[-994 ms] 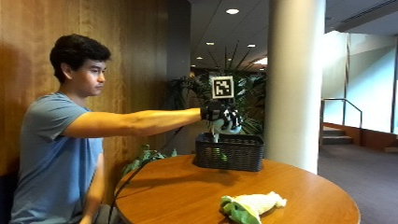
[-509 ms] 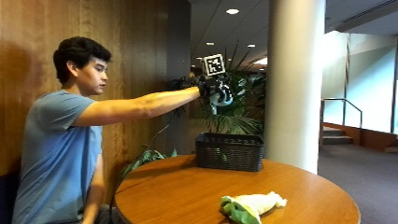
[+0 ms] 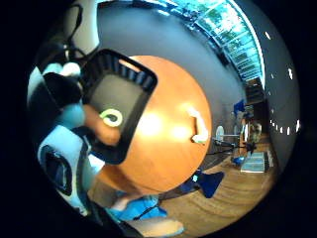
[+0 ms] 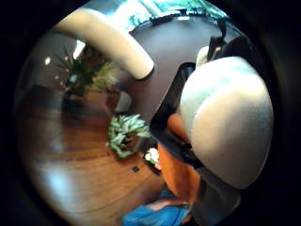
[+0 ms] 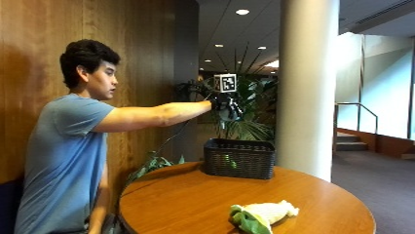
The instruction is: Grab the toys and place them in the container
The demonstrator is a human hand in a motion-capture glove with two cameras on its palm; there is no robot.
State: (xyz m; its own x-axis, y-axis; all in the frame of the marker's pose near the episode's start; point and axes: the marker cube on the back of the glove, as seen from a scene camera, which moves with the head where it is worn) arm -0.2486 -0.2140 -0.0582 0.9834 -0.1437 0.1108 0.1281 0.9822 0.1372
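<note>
The person is sitting at a round wooden desk (image 5: 195,204), extending the gloved right hand (image 5: 223,105) at arm's length above a black slatted basket (image 5: 238,158). The basket is standing near the desk's far edge. Whether the grip is clenched or released cannot be told: in the outside view the fingers are lying against dark foliage and are not resolving. The little finger side palm view is looking down into the basket (image 3: 111,106), where a green ring-shaped toy (image 3: 111,118) and an orange toy (image 3: 101,131) beside it are resting on the bottom; the orange one's form is hard to make out. A pale rounded shape is filling much of the thumb side palm view and is not identifiable. A white and green plush toy (image 5: 262,217) is lying on the desk near its front edge, well apart from the basket. A white column (image 5: 308,87) and potted plants (image 5: 250,112) are standing behind the desk; a wood-panelled wall (image 5: 39,63) is running behind the person.
</note>
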